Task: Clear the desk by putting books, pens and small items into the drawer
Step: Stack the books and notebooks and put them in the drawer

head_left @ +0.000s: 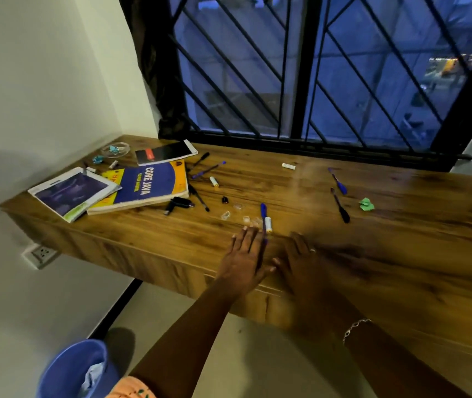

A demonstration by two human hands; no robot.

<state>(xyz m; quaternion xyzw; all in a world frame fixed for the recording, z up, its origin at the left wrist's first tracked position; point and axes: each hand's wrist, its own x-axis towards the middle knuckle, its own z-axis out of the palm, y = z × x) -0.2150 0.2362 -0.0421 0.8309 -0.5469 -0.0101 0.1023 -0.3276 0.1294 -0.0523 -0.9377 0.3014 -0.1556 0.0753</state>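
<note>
My left hand (pixel 244 258) and my right hand (pixel 300 258) lie side by side, fingers straight, at the front edge of the wooden desk (pixel 401 239), holding nothing. A blue pen (pixel 263 215) and a white marker (pixel 268 224) lie just beyond my left fingertips. A blue and yellow book (pixel 150 185), a purple-covered book (pixel 71 192) and a black notebook (pixel 165 153) lie at the desk's left. More pens (pixel 339 205) are scattered across the top. The drawer front (pixel 246 300) below my hands looks closed.
A green paper scrap (pixel 366 204) lies at the right, a black USB stick (pixel 178 203) by the books, and a clear dish (pixel 115 149) at the far left corner. A barred window (pixel 315 81) backs the desk. A blue bin (pixel 77 372) stands on the floor.
</note>
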